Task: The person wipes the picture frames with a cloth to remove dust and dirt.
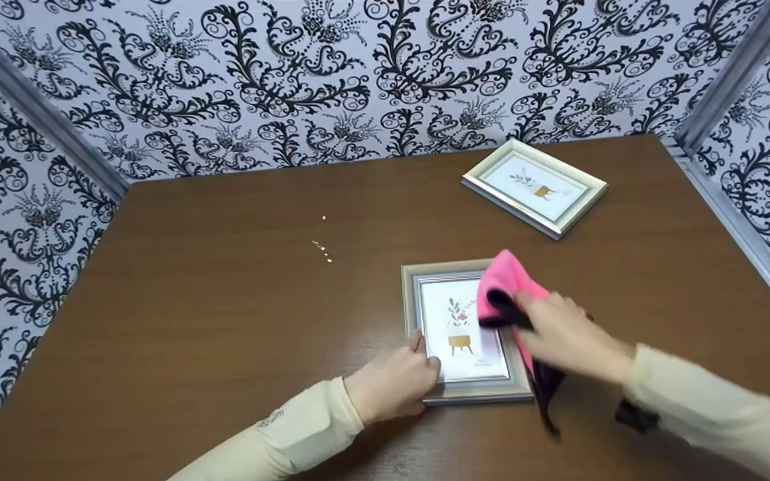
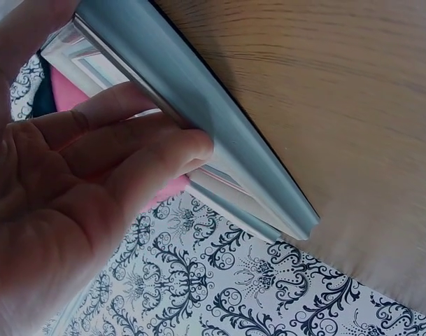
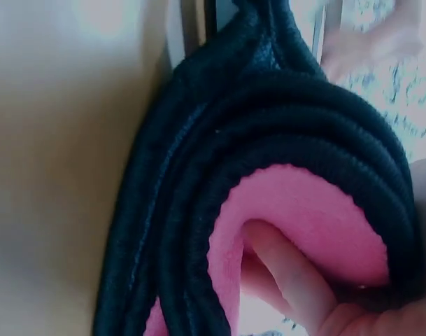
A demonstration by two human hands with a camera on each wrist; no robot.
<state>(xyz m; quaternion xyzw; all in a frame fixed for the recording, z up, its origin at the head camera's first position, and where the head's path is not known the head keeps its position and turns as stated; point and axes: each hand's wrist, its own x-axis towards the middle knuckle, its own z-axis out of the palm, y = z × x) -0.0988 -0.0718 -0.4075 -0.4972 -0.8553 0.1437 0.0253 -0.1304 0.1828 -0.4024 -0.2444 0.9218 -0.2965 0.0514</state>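
Note:
A picture frame (image 1: 410, 294) with a pale moulding and a potted-plant print lies face up on the brown table. My left hand (image 1: 393, 382) grips its lower left corner area; in the left wrist view the fingers (image 2: 150, 143) bend over the frame's side. Against the right part of the frame, my right hand (image 1: 569, 334) holds a bunched pink cloth (image 1: 510, 277) with black edging, covering some of the glass and moulding. The right wrist view shows the cloth (image 3: 303, 199) folded in layers around my fingers, one dark end hanging down.
A second, similar picture frame (image 1: 582, 206) lies angled near the back right of the table (image 1: 224, 287). Small bright flecks (image 1: 323, 249) are scattered left of centre. Patterned walls (image 1: 358, 80) enclose the back and sides. A small black object (image 1: 636, 417) shows beneath the right sleeve.

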